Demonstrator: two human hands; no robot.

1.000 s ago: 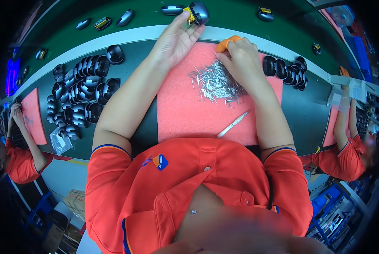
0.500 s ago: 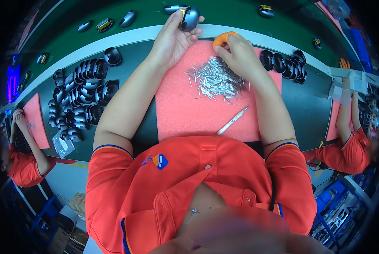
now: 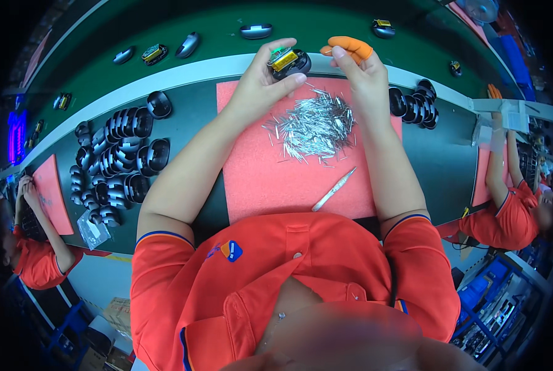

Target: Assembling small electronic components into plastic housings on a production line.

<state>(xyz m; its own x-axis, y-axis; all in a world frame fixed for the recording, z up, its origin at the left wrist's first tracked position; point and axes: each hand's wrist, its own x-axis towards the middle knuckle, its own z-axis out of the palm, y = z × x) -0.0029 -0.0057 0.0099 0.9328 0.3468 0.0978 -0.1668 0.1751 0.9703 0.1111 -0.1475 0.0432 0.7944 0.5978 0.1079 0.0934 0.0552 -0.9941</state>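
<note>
Left hand (image 3: pixel 258 85): half-curled round black casing (image 3: pixel 300 65), over far edge of tabletop (image 3: pixel 443 164)
Right hand (image 3: pixel 369 75): fingertips nearly together; anything pinched, cannot tell
Grip: best by rim, clear of yellow block (image 3: pixel 284 60)

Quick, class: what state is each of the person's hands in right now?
Left hand: holding a dark case with a yellow part.
Right hand: curled, orange finger covers; whether holding anything, cannot be told.
</note>
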